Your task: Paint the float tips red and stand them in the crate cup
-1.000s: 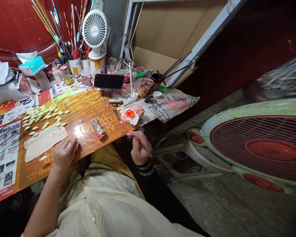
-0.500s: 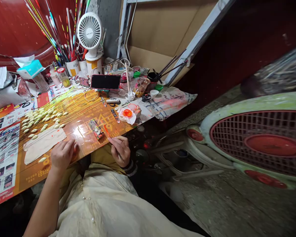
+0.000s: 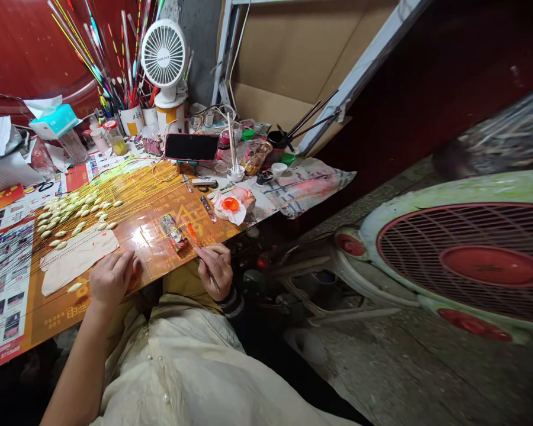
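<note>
Red backdrop (image 3: pixel 26 47) fills the view's ten o'clock, with a fan (image 3: pixel 164 56) at eleven; below them lies the amber surface (image 3: pixel 153 264), bearing pale beads (image 3: pixel 89 207) and a cloth (image 3: pixel 77 260); the right hand (image 3: pixel 217 269) has its fingers closed around a brush (image 3: pixel 192 235); the orange tip points to eleven o'clock, the shaft runs back toward five, and that axis lies roughly parallel to the block's (image 3: pixel 174 232); the tip sits just beside the block's three o'clock side, though whether it touches the surface I cannot tell; from the right fingers the block is at ten o'clock and the orange paint (image 3: pixel 230 204) at one, both near; from the left hand (image 3: pixel 109 278) block and tip both lie at two, farther off, so the right is nearer; the left fingers are bunched by the surface's edge, and whether they pinch anything is hidden; from them the cloth lies at nine.
</note>
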The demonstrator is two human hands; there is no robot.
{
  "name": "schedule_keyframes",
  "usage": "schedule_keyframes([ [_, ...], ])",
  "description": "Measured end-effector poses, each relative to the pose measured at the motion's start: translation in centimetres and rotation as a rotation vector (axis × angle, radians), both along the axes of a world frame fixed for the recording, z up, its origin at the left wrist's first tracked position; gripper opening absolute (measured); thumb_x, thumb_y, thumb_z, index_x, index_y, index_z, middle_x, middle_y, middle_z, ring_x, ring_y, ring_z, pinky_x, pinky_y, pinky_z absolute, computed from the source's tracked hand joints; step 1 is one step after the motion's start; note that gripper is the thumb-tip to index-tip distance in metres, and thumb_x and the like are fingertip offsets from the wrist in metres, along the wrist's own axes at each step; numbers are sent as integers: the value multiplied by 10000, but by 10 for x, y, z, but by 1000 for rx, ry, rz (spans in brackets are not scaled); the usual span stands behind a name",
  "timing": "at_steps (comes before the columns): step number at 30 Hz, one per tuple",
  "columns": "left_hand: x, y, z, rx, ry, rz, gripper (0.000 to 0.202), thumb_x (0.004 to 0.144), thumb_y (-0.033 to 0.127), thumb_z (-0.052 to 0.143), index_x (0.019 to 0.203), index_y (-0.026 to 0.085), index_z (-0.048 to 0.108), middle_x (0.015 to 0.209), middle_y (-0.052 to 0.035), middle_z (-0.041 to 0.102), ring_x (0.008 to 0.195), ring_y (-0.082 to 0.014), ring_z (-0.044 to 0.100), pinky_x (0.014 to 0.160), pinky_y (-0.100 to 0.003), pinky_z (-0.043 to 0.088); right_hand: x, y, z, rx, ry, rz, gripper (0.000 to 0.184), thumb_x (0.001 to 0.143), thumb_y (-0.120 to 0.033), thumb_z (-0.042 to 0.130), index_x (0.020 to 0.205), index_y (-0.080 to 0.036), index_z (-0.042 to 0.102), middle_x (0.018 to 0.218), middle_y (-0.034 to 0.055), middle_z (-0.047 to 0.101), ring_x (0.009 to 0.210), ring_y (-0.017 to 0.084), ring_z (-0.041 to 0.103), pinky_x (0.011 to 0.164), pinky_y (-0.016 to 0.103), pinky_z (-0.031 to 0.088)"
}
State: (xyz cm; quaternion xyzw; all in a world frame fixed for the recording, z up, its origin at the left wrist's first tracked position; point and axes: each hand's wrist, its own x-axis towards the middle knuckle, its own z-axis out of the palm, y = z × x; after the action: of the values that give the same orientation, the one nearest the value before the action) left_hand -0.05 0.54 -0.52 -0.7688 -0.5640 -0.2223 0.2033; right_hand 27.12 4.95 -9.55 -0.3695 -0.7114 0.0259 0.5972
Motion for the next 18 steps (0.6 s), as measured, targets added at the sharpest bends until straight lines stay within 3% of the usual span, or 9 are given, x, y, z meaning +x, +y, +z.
schedule_keyframes([
  [18,0,0,0,-14,-23,-1,195,954,301,554,1057,224,699,862,-53,733,764,-165,665,717,-282,475,-1,1,-2,-26,-5,5,512,913,-142,547,1393,-321,540,1113,54,707,1013,227,599,901,460,525],
])
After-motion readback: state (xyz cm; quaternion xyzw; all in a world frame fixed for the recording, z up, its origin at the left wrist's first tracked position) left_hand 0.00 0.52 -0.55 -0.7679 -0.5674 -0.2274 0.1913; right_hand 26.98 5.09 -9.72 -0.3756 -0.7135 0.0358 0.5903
